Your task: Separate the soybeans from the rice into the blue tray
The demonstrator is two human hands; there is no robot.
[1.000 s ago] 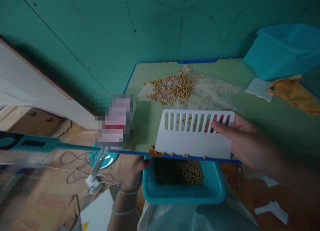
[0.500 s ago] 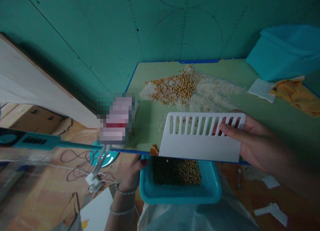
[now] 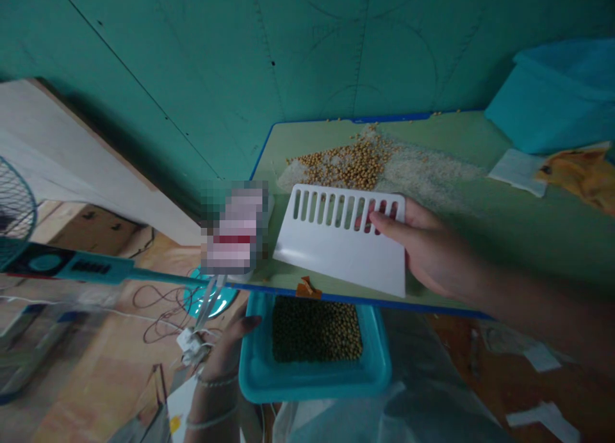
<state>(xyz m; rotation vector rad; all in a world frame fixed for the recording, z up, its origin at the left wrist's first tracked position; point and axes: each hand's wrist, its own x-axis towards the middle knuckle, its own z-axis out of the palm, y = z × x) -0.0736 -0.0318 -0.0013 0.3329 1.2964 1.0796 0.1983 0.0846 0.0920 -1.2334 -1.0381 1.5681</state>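
My right hand [image 3: 425,241] grips a white slotted plastic scraper [image 3: 343,257] by its right end, with the thumb over the slots. The scraper is tilted above the front part of the table, and its lower edge faces me. My left hand [image 3: 235,340] holds the left rim of a blue plastic basin [image 3: 314,388] below the table's front edge. Small dark green beans [image 3: 298,331] and tan soybeans [image 3: 353,334] lie in the basin. Behind the scraper, more soybeans [image 3: 362,161] are heaped with white rice-like grains [image 3: 427,168] on the table.
The green table [image 3: 519,238] has a blue edge and stands against a green wall. A blue bin [image 3: 552,104], a white packet [image 3: 516,172] and an orange cloth [image 3: 579,174] are at right. At left are a pixelated object [image 3: 235,232], a fan [image 3: 96,267] and cables.
The scraper has moved left and away from the table's front edge, in my right hand. The basin has shifted left and slightly toward me with my left hand. The view has turned slightly.
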